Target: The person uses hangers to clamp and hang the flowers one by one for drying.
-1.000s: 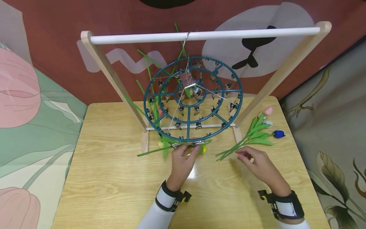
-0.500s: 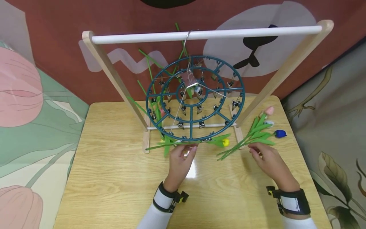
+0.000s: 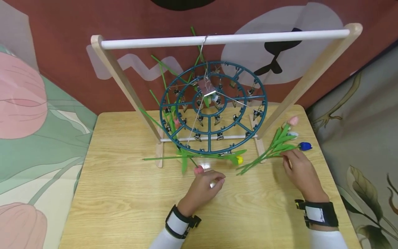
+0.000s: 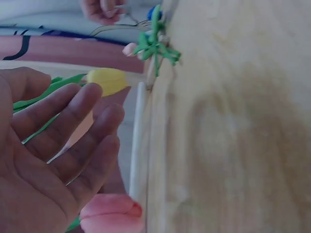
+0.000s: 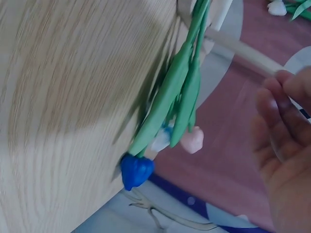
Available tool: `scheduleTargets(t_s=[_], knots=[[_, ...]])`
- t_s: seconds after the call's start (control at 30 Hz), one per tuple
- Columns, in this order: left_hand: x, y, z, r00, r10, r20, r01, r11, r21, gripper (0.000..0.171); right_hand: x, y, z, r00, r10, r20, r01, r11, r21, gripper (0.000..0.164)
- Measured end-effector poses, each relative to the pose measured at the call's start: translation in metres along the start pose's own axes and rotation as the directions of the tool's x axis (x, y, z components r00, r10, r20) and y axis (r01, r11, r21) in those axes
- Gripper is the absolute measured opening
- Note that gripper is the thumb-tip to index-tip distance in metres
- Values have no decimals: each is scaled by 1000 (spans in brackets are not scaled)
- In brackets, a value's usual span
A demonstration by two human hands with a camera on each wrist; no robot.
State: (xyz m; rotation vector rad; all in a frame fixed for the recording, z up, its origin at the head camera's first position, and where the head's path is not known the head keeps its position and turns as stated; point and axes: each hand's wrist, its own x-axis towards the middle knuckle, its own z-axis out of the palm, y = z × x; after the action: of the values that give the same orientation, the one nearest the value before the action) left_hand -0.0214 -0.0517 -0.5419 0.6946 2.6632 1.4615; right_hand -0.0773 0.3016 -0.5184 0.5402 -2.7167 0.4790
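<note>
Seeing the left hand [image 3: 201, 189] loose and empty just beside a pink tulip [image 3: 198, 169], plus the right hand [image 3: 302, 174] relaxed, holding nothing near the bunch of tulips [image 3: 283, 139] on the table [image 3: 124, 193]. Best to pinch one stem [image 3: 255, 161] (never the blue petals [image 3: 305, 146], probably squishy) and ease gently.

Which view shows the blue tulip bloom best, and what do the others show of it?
The right wrist view: the blue tulip bloom looks largest and unobstructed. The head view shows it small, near the right hand; the left wrist view, only a blurred patch partly behind leaves.
</note>
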Motion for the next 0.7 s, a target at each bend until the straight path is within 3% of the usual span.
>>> scheduleTargets(t_s=[0.1, 0.17, 0.33, 0.7], knots=[[1, 0, 5, 999, 12, 37, -15, 996, 93, 18, -1, 7, 1, 1000, -8, -29, 7, 1000, -11, 24], [2, -3, 9, 998, 38, 53, -48, 980, 195, 18, -1, 9, 5, 999, -24, -21, 24, 1000, -15, 24], [4, -9, 18, 988, 112, 106, -147, 893, 425, 15, -3, 8, 23, 995, -88, 43, 89, 996, -14, 23], [9, -8, 32, 975, 181, 131, -224, 801, 555, 16, 2, 0, 56, 970, -203, 133, 203, 979, 14, 27]])
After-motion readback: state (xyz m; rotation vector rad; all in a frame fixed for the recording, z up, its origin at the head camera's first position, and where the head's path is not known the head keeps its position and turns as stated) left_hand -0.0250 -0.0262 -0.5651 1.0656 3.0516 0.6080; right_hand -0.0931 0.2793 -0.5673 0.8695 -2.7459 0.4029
